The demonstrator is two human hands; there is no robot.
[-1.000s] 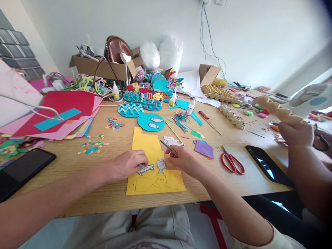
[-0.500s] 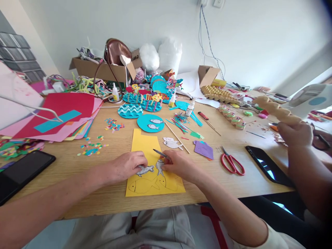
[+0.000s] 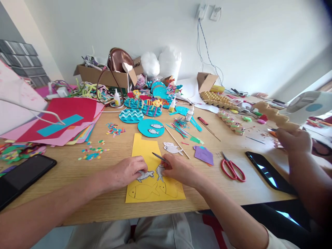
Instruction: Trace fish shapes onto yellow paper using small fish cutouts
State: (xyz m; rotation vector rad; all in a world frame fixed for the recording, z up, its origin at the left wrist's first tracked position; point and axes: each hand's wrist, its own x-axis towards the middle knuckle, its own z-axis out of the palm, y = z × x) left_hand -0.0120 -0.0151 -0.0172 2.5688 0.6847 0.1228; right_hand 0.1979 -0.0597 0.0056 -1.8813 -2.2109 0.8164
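Note:
A yellow paper sheet (image 3: pixel 146 154) with pencil fish outlines lies at the table's near edge. My left hand (image 3: pixel 127 170) presses a grey paper fish cutout (image 3: pixel 145 175) flat on the sheet. My right hand (image 3: pixel 178 169) grips a pencil (image 3: pixel 158 157) and rests on a second grey fish cutout (image 3: pixel 160 170) beside the first. Two more fish cutouts (image 3: pixel 171 148) lie just beyond the sheet, next to a thin wooden stick (image 3: pixel 177 138).
Red scissors (image 3: pixel 231 167) and a phone (image 3: pixel 269 172) lie to the right, another phone (image 3: pixel 23 175) to the left. A person's hand (image 3: pixel 294 140) at far right holds a tan egg-carton strip. Coloured paper sheets (image 3: pixel 64 119), blue discs, glue bottles and boxes fill the back.
My right hand came down from above the sheet onto the second fish cutout, pencil now pointing left. The left hand stayed on its fish. The view tilted slightly.

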